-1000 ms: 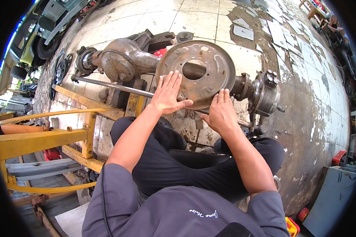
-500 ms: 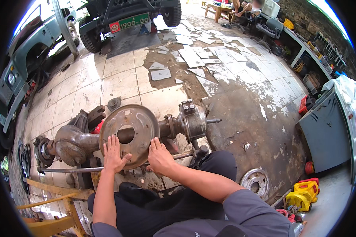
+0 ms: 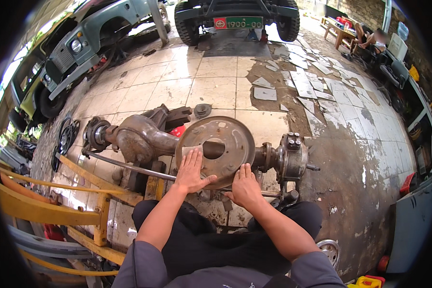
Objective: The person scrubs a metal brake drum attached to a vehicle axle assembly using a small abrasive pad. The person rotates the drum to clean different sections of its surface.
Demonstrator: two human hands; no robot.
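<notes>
A round, brown metal brake backing plate (image 3: pixel 233 137) with a central hole lies tilted in front of me, over a rusty axle housing (image 3: pixel 139 137). My left hand (image 3: pixel 192 174) rests flat on its lower left face, fingers straight. A pale flat patch (image 3: pixel 187 150) shows at those fingertips; whether it is a loose piece or part of the surface I cannot tell. On the lower right rim lie the outstretched fingers of my right hand (image 3: pixel 247 186). To the right of the plate sits the axle's hub end (image 3: pixel 293 156), with a short shaft sticking out.
A long metal rod (image 3: pixel 129 165) runs in front of the axle. Yellow metal framing (image 3: pixel 53 206) stands at my left. A wheel-like metal disc (image 3: pixel 329 252) lies by my right knee. Broken tiles (image 3: pixel 302 81) cover the floor ahead, below a raised vehicle (image 3: pixel 235 9). Someone sits far right.
My view has turned left, so the axle and plate appear farther right. Both hands remain on the plate, the right one slightly lower along the rim. The pale patch now shows at my left fingertips.
</notes>
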